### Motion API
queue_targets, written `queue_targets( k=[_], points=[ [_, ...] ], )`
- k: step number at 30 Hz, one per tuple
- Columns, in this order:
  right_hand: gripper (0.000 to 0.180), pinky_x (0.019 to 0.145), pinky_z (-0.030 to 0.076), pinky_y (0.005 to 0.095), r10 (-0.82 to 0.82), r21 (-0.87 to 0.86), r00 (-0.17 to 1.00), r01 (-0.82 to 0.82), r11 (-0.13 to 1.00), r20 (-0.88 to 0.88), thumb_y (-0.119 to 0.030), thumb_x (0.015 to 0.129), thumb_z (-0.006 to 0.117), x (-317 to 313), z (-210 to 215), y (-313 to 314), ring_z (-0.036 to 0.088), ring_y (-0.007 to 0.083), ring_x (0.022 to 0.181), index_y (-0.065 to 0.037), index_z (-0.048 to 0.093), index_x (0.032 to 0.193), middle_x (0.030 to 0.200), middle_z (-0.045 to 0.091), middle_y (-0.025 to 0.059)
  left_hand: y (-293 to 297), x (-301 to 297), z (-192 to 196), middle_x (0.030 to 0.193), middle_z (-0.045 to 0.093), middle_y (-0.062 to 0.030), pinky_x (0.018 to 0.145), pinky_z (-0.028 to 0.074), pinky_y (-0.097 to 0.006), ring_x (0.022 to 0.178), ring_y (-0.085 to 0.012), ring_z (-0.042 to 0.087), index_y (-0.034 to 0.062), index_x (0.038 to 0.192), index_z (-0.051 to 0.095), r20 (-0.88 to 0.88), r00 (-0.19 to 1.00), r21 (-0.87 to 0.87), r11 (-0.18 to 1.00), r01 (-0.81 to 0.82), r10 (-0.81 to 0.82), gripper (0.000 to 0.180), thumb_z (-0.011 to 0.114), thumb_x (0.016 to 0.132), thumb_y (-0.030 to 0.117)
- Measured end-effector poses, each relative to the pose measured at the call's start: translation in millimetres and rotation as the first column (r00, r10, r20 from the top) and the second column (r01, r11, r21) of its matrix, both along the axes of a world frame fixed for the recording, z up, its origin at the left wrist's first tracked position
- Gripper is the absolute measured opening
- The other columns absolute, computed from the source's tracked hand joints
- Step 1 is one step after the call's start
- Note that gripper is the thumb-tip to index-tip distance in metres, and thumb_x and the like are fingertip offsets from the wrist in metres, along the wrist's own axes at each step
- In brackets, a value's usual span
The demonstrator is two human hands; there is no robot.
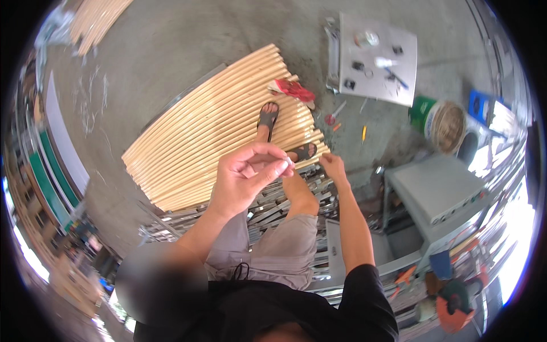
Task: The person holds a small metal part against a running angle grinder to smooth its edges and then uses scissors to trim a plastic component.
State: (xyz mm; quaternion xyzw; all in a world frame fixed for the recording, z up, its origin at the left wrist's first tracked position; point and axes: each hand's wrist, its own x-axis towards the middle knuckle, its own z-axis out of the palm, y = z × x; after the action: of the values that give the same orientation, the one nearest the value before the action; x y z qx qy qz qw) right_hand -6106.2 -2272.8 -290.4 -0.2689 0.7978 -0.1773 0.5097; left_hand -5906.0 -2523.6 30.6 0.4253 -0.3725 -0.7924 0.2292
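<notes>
My left hand [245, 174] is raised in the middle of the view, its thumb and forefinger pinched together. A small whitish bit [289, 163] shows at the fingertips, too small to name. Lower and to the right, my right hand [333, 166] has its fingers closed beside the right-hand ends of the long pale wood-coloured poles [211, 125]. What those fingers hold, if anything, is hidden. The poles lie side by side in a wide layer, and my sandalled feet [268, 117] are over them. A red and white cloth-like item [292, 90] rests on their far right ends.
A grey worktable [376, 85] with small tools stands at the far right. Near it are a green bucket [424, 114] and a yellow-handled tool [364, 133] on the floor. A grey metal cabinet [439, 185] is to my right. Metal bars [268, 214] lie beneath my legs.
</notes>
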Motion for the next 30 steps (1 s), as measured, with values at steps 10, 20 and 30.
queue_targets(
  k=[10,20,30],
  points=[
    [0.029,0.07,0.054,0.0272,0.034,0.032,0.956,-0.046,0.998,0.29,-0.02,0.097,0.071,140,220,-98,0.068,0.0135,0.079,0.004,0.073,0.114,0.092,0.074,0.0054,11,282,136,0.102,0.072,-0.0079,0.089,0.059,-0.03,0.094,-0.0144,0.071,-0.0039,0.112,0.067,-0.157,0.931,0.082,0.944,-0.32,0.329,0.013,0.065,0.099,0.0],
    [0.021,0.055,0.053,0.0299,0.385,0.276,0.893,-0.44,0.854,0.234,-0.009,0.092,0.071,376,276,-234,0.068,0.0177,0.067,0.008,0.07,0.106,0.083,0.071,0.0118,122,677,152,0.083,0.071,-0.0084,0.073,0.057,-0.032,0.078,-0.0162,0.071,-0.0006,0.098,0.068,0.492,0.575,-0.252,0.739,-0.624,0.653,0.015,0.069,0.088,0.011],
    [0.025,0.057,0.057,0.0365,0.693,0.518,0.707,-0.649,0.557,0.141,-0.014,0.092,0.067,675,324,-392,0.073,0.0282,0.069,0.004,0.068,0.109,0.09,0.073,0.0165,152,979,217,0.083,0.071,-0.0096,0.073,0.057,-0.032,0.076,-0.0195,0.071,0.0001,0.1,0.065,0.549,0.009,-0.503,0.339,-0.795,0.836,0.013,0.069,0.093,0.011]
  ],
)
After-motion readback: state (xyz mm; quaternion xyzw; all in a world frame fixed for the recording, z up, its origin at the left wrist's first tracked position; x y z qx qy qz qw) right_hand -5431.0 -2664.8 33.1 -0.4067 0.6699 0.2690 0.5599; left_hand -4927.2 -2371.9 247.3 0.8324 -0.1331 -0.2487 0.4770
